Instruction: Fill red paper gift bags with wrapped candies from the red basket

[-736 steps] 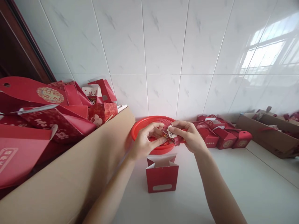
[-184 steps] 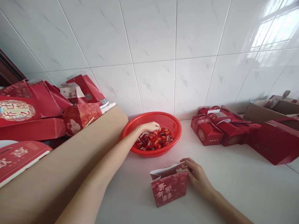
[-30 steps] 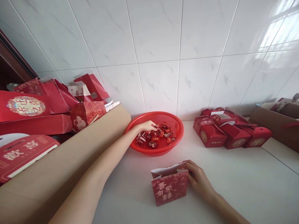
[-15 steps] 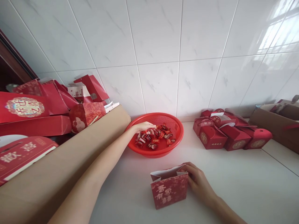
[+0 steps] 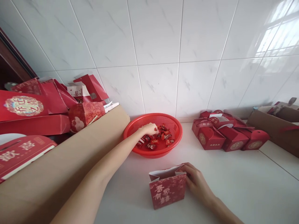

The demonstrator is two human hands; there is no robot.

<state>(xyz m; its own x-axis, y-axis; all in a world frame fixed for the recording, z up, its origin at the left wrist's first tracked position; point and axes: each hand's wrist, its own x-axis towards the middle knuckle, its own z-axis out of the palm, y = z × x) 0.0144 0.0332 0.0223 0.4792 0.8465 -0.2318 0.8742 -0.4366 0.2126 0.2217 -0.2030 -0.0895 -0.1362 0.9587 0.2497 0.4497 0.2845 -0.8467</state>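
Observation:
My left hand is inside a red plastic basket, over wrapped candies. Its fingers are curled closed, and a bit of red wrapper shows at the fingertips; how much it holds is hidden. A red paper gift bag with pale lettering stands upright on the white surface in front of the basket, its top open. My right hand grips the bag's right upper edge, with the thumb and fingers closed on the paper.
On the left a large cardboard box holds red gift boxes and bags. Several filled-out red gift boxes stand together right of the basket. Another cardboard box is at the far right. A tiled wall rises behind.
My left hand has moved slightly right in the basket, and its fingers have gone from stretched out to curled closed over the candies. The right hand keeps its grip on the bag.

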